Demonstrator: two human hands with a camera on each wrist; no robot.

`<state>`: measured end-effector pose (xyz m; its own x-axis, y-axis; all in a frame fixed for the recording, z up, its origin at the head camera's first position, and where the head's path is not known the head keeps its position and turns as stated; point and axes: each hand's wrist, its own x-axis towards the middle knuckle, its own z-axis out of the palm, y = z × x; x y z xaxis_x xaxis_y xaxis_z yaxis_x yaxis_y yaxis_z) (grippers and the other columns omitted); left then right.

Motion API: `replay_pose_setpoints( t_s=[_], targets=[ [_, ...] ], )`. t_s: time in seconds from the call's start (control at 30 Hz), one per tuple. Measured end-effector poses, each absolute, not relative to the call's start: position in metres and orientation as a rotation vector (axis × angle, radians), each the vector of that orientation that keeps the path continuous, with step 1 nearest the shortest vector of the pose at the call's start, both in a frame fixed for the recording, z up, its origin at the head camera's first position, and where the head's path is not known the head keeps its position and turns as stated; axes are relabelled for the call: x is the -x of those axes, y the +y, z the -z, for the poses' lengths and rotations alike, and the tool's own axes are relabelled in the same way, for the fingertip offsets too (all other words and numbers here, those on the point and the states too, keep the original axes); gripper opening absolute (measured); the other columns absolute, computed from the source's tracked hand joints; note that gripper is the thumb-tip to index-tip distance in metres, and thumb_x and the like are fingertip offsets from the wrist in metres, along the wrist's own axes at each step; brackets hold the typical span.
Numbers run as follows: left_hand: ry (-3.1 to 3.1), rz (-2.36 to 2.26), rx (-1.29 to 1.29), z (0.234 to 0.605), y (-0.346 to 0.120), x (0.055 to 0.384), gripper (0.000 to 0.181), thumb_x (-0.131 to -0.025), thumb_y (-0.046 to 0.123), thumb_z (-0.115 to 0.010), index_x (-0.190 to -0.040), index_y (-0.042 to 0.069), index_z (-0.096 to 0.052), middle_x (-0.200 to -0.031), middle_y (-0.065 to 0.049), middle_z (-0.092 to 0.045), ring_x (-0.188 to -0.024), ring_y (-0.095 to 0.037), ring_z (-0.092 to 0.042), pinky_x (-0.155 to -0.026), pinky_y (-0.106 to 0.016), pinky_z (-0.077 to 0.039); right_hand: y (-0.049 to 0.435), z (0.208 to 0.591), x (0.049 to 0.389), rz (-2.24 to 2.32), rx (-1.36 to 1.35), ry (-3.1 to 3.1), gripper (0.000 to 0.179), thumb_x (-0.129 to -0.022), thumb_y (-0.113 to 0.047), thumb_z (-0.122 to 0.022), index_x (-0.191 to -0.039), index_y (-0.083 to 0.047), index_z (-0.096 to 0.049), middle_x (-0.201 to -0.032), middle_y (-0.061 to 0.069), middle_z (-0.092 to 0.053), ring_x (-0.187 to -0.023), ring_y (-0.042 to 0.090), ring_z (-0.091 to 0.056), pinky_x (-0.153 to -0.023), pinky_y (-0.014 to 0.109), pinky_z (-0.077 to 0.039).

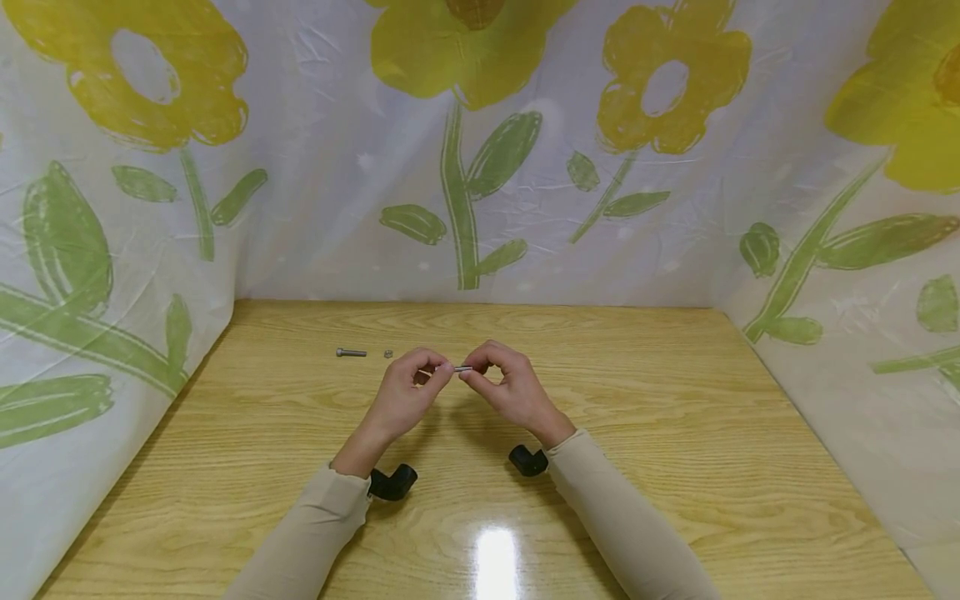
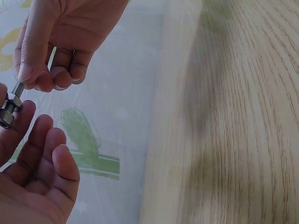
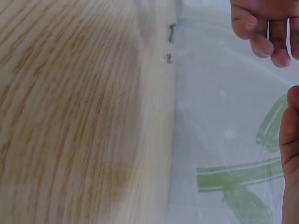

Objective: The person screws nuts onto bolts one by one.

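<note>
A silver socket-head bolt (image 1: 462,368) with a nut (image 2: 15,101) on its thread is held up between both hands over the table. The left hand (image 1: 405,396) pinches it near the head and nut, thumb on one side and index finger on the other. At the threaded end, the right hand (image 1: 513,392) grips the bolt between thumb and fingertips. Its other fingers hang loosely curled in the left wrist view. The right wrist view shows parts of both hands at its right edge, with the held bolt out of sight.
On the wooden table (image 1: 675,467) lie a second bolt (image 1: 351,352) and a loose nut (image 1: 387,354), left of the hands toward the back. A flower-printed cloth (image 1: 315,208) hangs around the back and sides. Black wrist mounts (image 1: 393,482) stick out from the sleeves.
</note>
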<state>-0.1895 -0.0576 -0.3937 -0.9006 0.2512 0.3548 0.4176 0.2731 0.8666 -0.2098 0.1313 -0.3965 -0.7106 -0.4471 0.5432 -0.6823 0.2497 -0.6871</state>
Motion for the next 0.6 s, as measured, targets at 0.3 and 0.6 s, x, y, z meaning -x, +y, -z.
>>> replay_pose_setpoints(
  t_s=[0.3, 0.6],
  targets=[
    [-2.420, 1.715, 0.616, 0.3944, -0.0578, 0.1900, 0.018, -0.094, 0.013, -0.063, -0.107, 0.001, -0.063, -0.104, -0.013, -0.061, -0.091, -0.025, -0.056, -0.078, -0.040, -0.047, 0.1318, 0.3975, 0.2101, -1.463, -1.049, -2.291, 0.003, -0.091, 0.000, -0.063, -0.091, -0.002, -0.065, -0.092, 0.009, -0.063, -0.083, 0.016, -0.057, -0.076, 0.044, -0.048],
    [-2.335, 1.746, 0.690, 0.3949, -0.0578, 0.1903, 0.014, -0.091, 0.001, -0.064, -0.102, -0.005, -0.060, -0.099, -0.017, -0.060, -0.086, -0.025, -0.053, -0.072, -0.035, -0.045, 0.1315, 0.3978, 0.2099, -1.445, -1.047, -2.293, 0.003, -0.091, 0.000, -0.063, -0.092, -0.002, -0.065, -0.092, 0.008, -0.063, -0.083, 0.016, -0.057, -0.075, 0.036, -0.047]
  ],
)
